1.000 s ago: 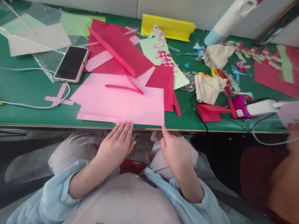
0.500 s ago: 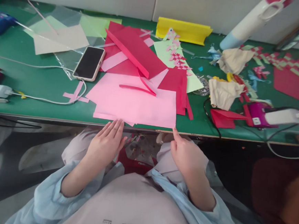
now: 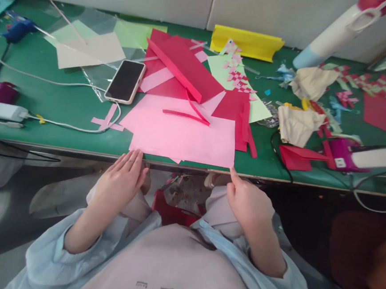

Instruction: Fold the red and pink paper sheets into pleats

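Pink paper [image 3: 193, 138] lies at the front edge of the green table, with a narrow fold along its near side. My left hand [image 3: 120, 179] lies flat, fingers stretched, its fingertips on the paper's near left corner. At the near right corner, the extended index finger of my right hand [image 3: 248, 202] touches the paper; its other fingers are curled under and partly hidden. On the pink paper rests a thin red strip [image 3: 186, 116]. Behind it are a folded red sheet [image 3: 186, 66] and more red paper [image 3: 231, 107].
A phone [image 3: 125, 82] and white cable [image 3: 70, 126] lie left of the papers. Farther back stands a yellow folded piece [image 3: 246, 44]. On the right are cloth pouches [image 3: 299, 126], a red folded paper [image 3: 295, 158], a purple block [image 3: 344, 154] and a white bottle [image 3: 335, 35].
My left hand has slid left along the paper's near edge to its corner. My right index finger stays at the right corner. The whole view has shifted slightly.
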`<move>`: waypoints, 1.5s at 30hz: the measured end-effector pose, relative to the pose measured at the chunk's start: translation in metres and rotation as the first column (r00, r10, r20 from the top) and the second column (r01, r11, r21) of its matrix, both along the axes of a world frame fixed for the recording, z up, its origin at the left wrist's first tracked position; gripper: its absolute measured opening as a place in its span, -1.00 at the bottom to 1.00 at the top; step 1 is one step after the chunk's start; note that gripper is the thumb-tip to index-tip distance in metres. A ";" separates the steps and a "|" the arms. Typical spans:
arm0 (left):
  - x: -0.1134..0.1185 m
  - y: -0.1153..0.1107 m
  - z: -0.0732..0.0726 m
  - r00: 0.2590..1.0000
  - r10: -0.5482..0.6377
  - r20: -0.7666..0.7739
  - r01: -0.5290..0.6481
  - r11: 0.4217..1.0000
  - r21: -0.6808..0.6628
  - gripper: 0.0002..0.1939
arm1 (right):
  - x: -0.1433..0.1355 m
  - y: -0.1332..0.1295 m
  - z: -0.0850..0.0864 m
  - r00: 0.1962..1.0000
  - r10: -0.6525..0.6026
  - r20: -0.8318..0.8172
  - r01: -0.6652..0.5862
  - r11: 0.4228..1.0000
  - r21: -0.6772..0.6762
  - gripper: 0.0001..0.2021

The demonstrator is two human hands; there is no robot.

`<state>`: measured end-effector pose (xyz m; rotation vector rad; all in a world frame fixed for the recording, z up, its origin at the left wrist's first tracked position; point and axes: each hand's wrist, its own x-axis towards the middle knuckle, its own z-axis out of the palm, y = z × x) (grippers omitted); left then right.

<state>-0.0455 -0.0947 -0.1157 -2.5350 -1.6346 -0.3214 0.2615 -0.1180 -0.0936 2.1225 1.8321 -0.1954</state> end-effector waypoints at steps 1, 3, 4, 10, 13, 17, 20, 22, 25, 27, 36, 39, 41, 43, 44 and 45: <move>-0.002 0.000 0.000 1.000 0.009 0.011 -0.009 1.000 -0.004 -0.51 | 0.000 0.000 0.000 1.000 0.001 0.001 -0.001 1.000 0.000 -0.50; -0.004 0.000 0.000 1.000 0.023 0.020 -0.023 1.000 -0.002 -0.51 | -0.001 0.001 0.001 1.000 -0.007 -0.001 0.007 1.000 -0.012 -0.50; -0.005 0.000 0.000 0.999 0.028 0.017 -0.028 1.000 0.001 -0.51 | -0.001 0.001 0.002 1.000 -0.010 -0.004 0.010 1.000 -0.019 -0.50; -0.007 0.001 0.002 0.999 0.041 0.014 -0.041 0.999 0.014 -0.52 | -0.005 0.005 0.007 1.000 -0.020 -0.003 0.020 0.999 -0.044 -0.50; -0.008 0.001 0.002 1.000 0.022 -0.017 -0.021 0.998 0.052 -0.54 | -0.008 0.005 0.011 0.999 -0.034 -0.002 0.034 0.997 -0.065 -0.50; -0.010 0.001 0.000 0.999 0.004 -0.046 0.000 0.996 0.093 -0.55 | -0.012 0.005 0.013 1.000 -0.026 0.006 0.027 0.997 -0.073 -0.49; -0.012 0.000 -0.002 0.999 0.003 -0.033 0.000 0.996 0.090 -0.54 | -0.014 0.002 0.011 1.000 0.012 0.016 -0.011 0.999 -0.051 -0.49; -0.014 0.000 -0.003 1.000 0.011 -0.020 -0.009 0.997 0.076 -0.52 | -0.013 -0.002 0.008 1.000 0.019 0.018 -0.018 1.000 -0.024 -0.48; -0.016 -0.003 -0.003 1.000 0.027 0.016 -0.028 0.999 0.040 -0.49 | -0.008 -0.013 0.003 0.999 0.016 -0.044 -0.013 0.997 0.074 -0.51; -0.019 -0.007 -0.003 0.998 0.037 0.046 -0.038 0.999 0.013 -0.48 | -0.003 -0.021 -0.002 0.988 0.012 -0.155 0.017 0.983 0.185 -0.55; -0.004 -0.027 -0.004 0.914 0.309 0.264 -0.282 0.950 -0.135 -0.78 | -0.007 -0.017 -0.046 0.035 -0.326 -0.945 0.453 0.848 -0.276 -0.70; 0.012 -0.026 -0.011 0.834 0.380 0.399 -0.188 0.877 -0.443 -0.75 | -0.022 -0.004 -0.055 -0.318 -0.365 -0.875 0.400 0.785 -0.473 -0.62; 0.023 -0.024 -0.018 0.758 0.454 0.468 -0.123 0.804 -0.581 -0.75 | -0.031 0.003 -0.058 -0.445 -0.371 -0.815 0.346 0.768 -0.539 -0.55; 0.033 -0.021 -0.024 0.662 0.509 0.551 -0.021 0.747 -0.664 -0.75 | -0.040 0.009 -0.061 -0.512 -0.391 -0.765 0.304 0.750 -0.587 -0.48; 0.037 -0.019 -0.026 0.611 0.531 0.588 0.028 0.727 -0.686 -0.73 | -0.043 0.011 -0.062 -0.533 -0.401 -0.745 0.290 0.740 -0.606 -0.45; 0.041 -0.017 -0.027 0.559 0.553 0.618 0.066 0.713 -0.698 -0.72 | -0.046 0.013 -0.064 -0.548 -0.411 -0.729 0.280 0.731 -0.622 -0.43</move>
